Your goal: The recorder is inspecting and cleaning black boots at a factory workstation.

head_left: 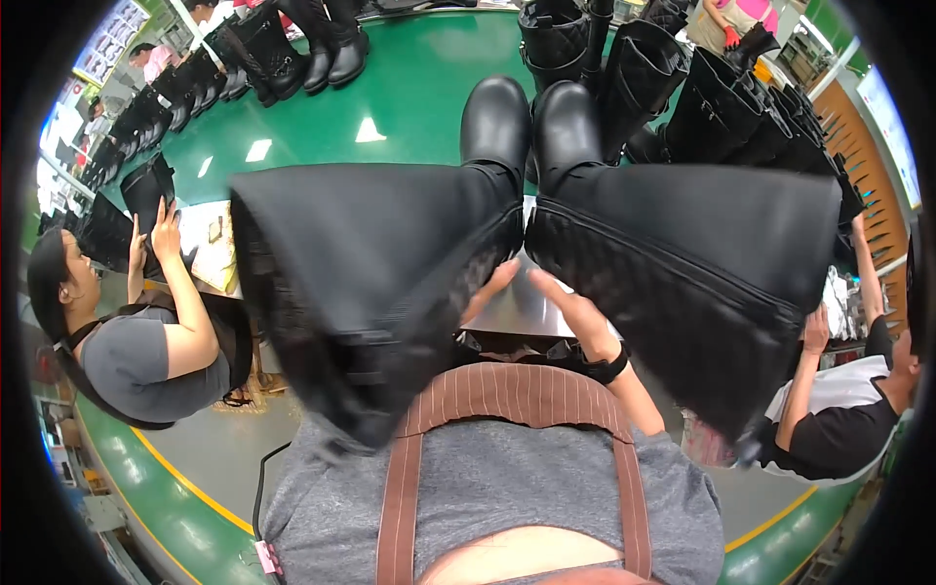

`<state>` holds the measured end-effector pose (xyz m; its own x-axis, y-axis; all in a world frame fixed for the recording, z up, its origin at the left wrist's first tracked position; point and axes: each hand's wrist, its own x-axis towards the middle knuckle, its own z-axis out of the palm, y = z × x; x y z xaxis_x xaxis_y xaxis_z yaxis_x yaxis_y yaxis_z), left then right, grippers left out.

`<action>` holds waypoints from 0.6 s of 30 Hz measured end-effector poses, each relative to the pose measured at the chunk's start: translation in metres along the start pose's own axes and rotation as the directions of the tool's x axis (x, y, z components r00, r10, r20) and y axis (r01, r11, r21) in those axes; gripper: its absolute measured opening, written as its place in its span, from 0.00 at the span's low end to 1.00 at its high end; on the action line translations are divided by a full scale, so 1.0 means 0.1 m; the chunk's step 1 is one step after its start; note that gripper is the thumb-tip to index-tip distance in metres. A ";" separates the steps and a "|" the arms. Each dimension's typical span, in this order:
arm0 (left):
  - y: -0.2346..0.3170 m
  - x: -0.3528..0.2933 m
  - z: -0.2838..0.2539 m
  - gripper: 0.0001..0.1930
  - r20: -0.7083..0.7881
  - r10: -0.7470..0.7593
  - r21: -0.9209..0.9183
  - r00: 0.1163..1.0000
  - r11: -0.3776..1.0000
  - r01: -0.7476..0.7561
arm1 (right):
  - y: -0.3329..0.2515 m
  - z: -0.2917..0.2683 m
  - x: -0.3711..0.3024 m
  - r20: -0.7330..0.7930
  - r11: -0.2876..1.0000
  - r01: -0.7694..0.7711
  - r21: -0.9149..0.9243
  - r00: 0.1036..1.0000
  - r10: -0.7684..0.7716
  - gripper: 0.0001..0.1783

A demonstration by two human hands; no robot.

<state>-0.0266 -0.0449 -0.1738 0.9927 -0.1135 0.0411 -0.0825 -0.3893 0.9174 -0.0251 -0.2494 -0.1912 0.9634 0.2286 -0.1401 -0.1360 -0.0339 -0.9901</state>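
Observation:
Two tall black boots stand side by side in front of me, toes pointing away, their wide shafts flaring out to either side. The left boot (370, 229) hides most of my left hand (492, 291); only stretched fingers show beside its heel. By the heel of the right boot (682, 229) is my right hand (577, 310), with a finger or thumb stretched toward the gap between the boots. Its other fingers are partly hidden by the shaft. Neither hand visibly wraps round a boot. The near edges of both shafts are blurred.
A green table (409, 93) with a metal edge (507, 317) lies ahead. More black boots (717, 107) crowd the right side, others (336, 44) the far left. A person at left (146, 351) handles a boot; another person (848, 409) works at right.

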 end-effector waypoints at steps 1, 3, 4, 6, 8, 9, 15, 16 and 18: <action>0.04 -0.02 -0.02 0.21 -0.041 -0.034 0.109 0.999 0.993 0.039 | -0.06 0.02 0.02 -0.026 0.969 0.217 -0.119 0.975 -0.222 0.30; 0.11 -0.07 -0.07 0.23 -0.086 0.098 0.173 0.991 0.982 -0.082 | -0.18 0.01 0.09 -0.006 0.762 0.518 -0.388 0.826 -0.564 0.37; 0.13 -0.10 -0.11 0.24 -0.095 0.209 0.188 0.973 0.964 -0.188 | -0.22 0.00 0.11 0.004 0.739 0.578 -0.347 0.789 -0.615 0.41; 0.14 -0.15 -0.20 0.27 -0.062 0.404 0.220 0.913 0.898 -0.382 | -0.26 -0.03 0.22 -0.098 0.848 0.523 0.090 0.852 -0.515 0.43; 0.12 -0.17 -0.27 0.30 0.023 0.555 0.258 0.832 0.800 -0.541 | -0.25 -0.07 0.39 -0.235 0.934 0.313 0.169 0.934 -0.270 0.41; 0.12 -0.16 -0.29 0.31 0.072 0.582 0.269 0.810 0.771 -0.578 | -0.22 -0.07 0.49 -0.220 0.956 0.211 0.202 0.961 -0.166 0.34; 0.10 -0.06 -0.41 0.41 0.240 0.600 0.178 0.763 0.745 -0.642 | 0.14 -0.15 0.61 0.256 0.482 -0.128 0.867 0.944 -0.209 0.26; 0.11 -0.05 -0.43 0.43 0.223 0.587 0.107 0.779 0.779 -0.618 | 0.18 -0.17 0.58 0.270 0.449 -0.150 0.881 0.939 -0.216 0.26; 0.13 -0.04 -0.43 0.46 0.146 0.521 -0.134 0.841 0.853 -0.505 | 0.23 -0.20 0.48 0.281 0.418 -0.167 0.893 0.932 -0.229 0.26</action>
<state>-0.0276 -0.0103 -0.1445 0.7791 -0.4317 0.4546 -0.5597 -0.1524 0.8145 0.0226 -0.2581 -0.2206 0.8640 0.4943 0.0955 -0.4239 0.8167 -0.3916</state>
